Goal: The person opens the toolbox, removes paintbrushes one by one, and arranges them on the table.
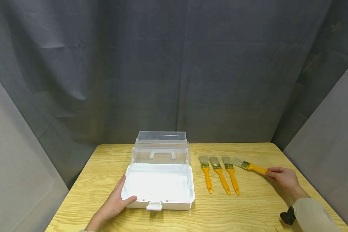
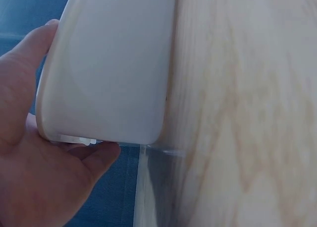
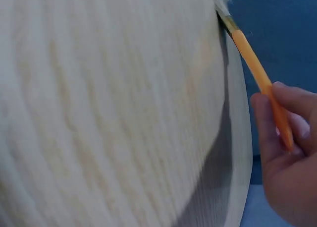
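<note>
A white storage box [image 1: 158, 183] with a clear lid [image 1: 161, 156] raised at its back stands left of centre in the head view, its inside bare. My left hand [image 1: 113, 201] grips the front left corner, thumb at the front rim and fingers along the left side; the left wrist view shows this hand [image 2: 49, 152] around the box's corner [image 2: 104, 68]. My right hand [image 1: 285, 180] pinches the handle end of a paintbrush [image 1: 256, 168], whose bristles point left. In the right wrist view, the orange handle [image 3: 257, 68] lies between thumb and fingers.
Three more paintbrushes with yellow handles, the left one [image 1: 207, 177], the middle one [image 1: 221, 177] and the right one [image 1: 232, 177], lie side by side right of the box. They rest on the wooden table [image 1: 249, 209]. A dark grey curtain [image 1: 150, 71] hangs behind.
</note>
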Tool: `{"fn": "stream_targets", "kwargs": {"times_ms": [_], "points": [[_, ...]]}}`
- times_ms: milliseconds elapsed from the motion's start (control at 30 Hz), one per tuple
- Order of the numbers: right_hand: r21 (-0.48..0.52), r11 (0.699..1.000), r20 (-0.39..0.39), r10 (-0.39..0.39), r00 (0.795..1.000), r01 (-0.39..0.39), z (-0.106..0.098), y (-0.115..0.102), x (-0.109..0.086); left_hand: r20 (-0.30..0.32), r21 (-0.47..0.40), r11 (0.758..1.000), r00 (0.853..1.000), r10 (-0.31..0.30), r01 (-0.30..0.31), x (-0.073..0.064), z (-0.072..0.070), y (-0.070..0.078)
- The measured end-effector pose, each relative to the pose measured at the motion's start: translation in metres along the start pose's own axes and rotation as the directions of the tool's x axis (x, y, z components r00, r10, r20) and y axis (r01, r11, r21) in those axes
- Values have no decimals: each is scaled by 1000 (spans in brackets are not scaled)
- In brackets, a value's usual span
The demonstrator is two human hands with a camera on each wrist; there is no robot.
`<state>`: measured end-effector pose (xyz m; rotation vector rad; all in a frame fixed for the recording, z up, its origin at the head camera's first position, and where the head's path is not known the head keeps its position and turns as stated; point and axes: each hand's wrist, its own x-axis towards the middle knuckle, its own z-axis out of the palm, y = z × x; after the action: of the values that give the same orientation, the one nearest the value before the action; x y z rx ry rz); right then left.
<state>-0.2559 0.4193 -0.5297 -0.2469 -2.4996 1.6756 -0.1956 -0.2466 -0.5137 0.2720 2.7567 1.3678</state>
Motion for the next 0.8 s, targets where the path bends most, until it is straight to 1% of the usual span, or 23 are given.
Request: {"fn": "stream_targets", "kwargs": {"times_ms": [33, 67, 133, 200, 300, 400, 467, 533, 633, 700, 733, 800], "points": [[-75, 997, -10, -3, 1000, 2, 1, -1, -1, -1, -1, 1000, 1000, 0, 0, 0, 0, 0], [-119, 993, -17, 6, 1000, -8, 3, -1, -2, -2, -1, 1000, 1000, 0, 0, 0, 0, 0], [-137, 990, -11, 31, 999, -33, 6, -3, -3, -3, 2, 1000, 1000, 1, -1, 0, 0, 1], [-146, 988, 3, 54, 999, -53, 9, -5, -4, -6, 6, 1000, 1000, 1, -1, 0, 0, 1], [-112, 989, 47, 100, 994, -95, 14, -9, -6, -7, 12, 1000, 1000, 1, -1, -1, 0, 2], [-78, 986, 103, 158, 982, -150, 20, -14, -7, -11, 15, 1000, 1000, 0, 0, -1, 0, 2], [-54, 981, 159, 191, 969, -185, 23, -17, -7, -15, 12, 1000, 1000, 7, -7, -1, 0, 2], [4, 971, 212, 231, 950, -237, 27, -19, -7, -16, 12, 1000, 1000, 11, -11, 0, 0, 2], [80, 947, 298, 274, 914, -310, 31, -20, -6, -11, 15, 1000, 1000, 9, -9, 0, 0, 2], [135, 921, 338, 304, 891, -366, 33, -21, -6, -5, 17, 1000, 1000, 1, -1, 0, 0, 2], [139, 916, 364, 307, 879, -377, 34, -21, -6, -3, 16, 1000, 1000, -1, 2, 0, 0, 1], [156, 903, 388, 317, 866, -400, 37, -21, -6, -1, 12, 1000, 1000, -4, 4, 0, 0, 1]]}}
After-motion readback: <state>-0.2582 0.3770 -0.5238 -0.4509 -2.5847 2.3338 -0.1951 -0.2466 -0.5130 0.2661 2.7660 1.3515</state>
